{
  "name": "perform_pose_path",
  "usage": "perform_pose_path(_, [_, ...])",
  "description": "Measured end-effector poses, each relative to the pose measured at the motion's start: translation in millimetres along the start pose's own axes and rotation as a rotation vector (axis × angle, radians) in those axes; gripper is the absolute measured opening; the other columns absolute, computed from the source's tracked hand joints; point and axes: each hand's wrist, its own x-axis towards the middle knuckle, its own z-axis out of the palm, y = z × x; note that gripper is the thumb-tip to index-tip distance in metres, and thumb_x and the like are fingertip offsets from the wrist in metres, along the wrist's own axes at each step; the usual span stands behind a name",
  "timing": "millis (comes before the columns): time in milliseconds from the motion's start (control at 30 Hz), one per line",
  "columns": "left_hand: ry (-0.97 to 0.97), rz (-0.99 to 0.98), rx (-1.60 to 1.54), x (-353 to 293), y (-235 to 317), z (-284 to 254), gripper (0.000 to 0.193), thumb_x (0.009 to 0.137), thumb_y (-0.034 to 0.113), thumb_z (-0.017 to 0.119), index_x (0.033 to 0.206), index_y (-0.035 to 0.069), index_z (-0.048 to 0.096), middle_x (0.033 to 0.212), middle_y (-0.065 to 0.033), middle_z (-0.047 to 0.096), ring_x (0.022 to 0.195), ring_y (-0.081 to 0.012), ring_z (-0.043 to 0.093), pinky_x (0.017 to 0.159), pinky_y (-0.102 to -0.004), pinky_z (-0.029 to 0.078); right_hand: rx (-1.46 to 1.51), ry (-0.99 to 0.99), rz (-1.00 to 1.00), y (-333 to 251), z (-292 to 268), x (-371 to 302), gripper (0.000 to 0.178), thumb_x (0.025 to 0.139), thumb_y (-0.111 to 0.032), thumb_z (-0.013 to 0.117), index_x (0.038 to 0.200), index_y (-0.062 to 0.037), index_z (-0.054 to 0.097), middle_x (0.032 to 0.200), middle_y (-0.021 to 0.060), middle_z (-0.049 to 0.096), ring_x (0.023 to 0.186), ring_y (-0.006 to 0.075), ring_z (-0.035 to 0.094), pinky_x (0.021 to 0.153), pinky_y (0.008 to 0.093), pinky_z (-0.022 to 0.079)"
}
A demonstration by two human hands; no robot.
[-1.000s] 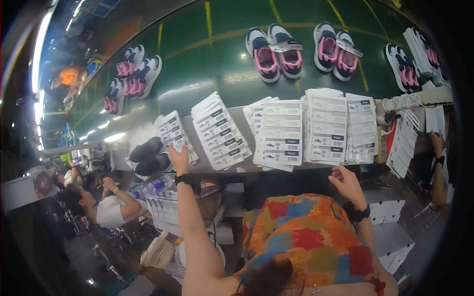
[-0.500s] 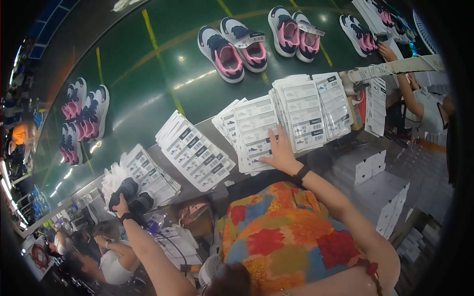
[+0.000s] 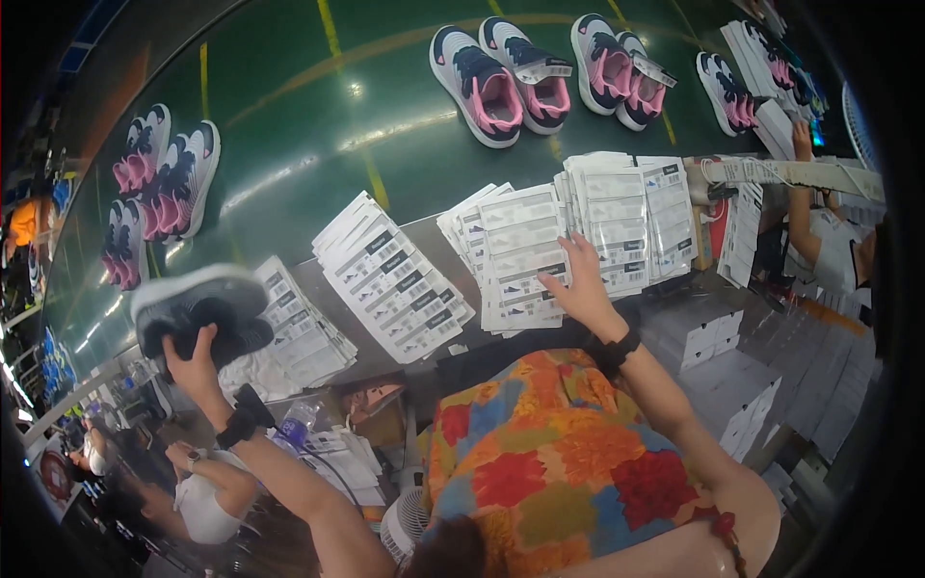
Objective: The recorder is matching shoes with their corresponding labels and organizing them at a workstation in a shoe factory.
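Observation:
My left hand (image 3: 197,374), thumb and fingers wrapped round it, grips a dark grey-and-black shoe (image 3: 198,299) with a pale sole. The shoe is tilted above the bench edge and smeared by motion; a second dark shoe may be behind it, but I cannot tell. My right hand (image 3: 586,291) has its fingers spread on a stack of white label sheets (image 3: 515,226), holding nothing. Another stack of label sheets (image 3: 395,289) lies between my hands. Crumpled white paper (image 3: 260,374) shows below the shoe.
Navy-and-pink shoes stand on the green belt (image 3: 289,125), including a tagged pair (image 3: 496,96) and a group (image 3: 173,193) at left. White boxes (image 3: 723,385) are stacked at lower right. A small fan (image 3: 409,525) and co-workers (image 3: 217,491) are near the lower left.
My left hand has raised the dark shoe from the crumpled white paper, turning its pale sole upward. My right hand stays on the label sheets. The whole view has shifted somewhat.

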Motion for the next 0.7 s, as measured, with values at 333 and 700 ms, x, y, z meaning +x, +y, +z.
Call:
perform_pose_path(333, [-0.275,2.337,0.577,-182.2,177.5,192.7,0.027,0.072,0.028,0.063,0.095,0.021,0.076,0.096,0.0096,0.066,0.125,-0.0189,0.043,0.116,-0.0433,0.021,1.043,-0.033,0.050,-93.5,-28.0,20.1,0.100,0.083,-0.051,0.072,0.151,-0.0056,0.015,0.146,0.0136,0.032,0.133,0.0217,0.036,0.109,0.0349,0.031])
perform_pose_path(700, [-0.802,0.648,-0.312,-250.6,150.0,223.6,0.048,0.071,0.007,0.072,0.116,0.002,0.055,0.132,-0.0224,0.041,0.122,-0.0408,0.044,0.100,-0.0457,0.040,0.166,-0.004,0.272,2.9,-48.3,11.9,0.032,0.087,-0.027,0.071,0.101,0.0015,0.065,0.095,0.0134,0.067,0.081,0.0247,0.065,0.072,0.0315,0.049])
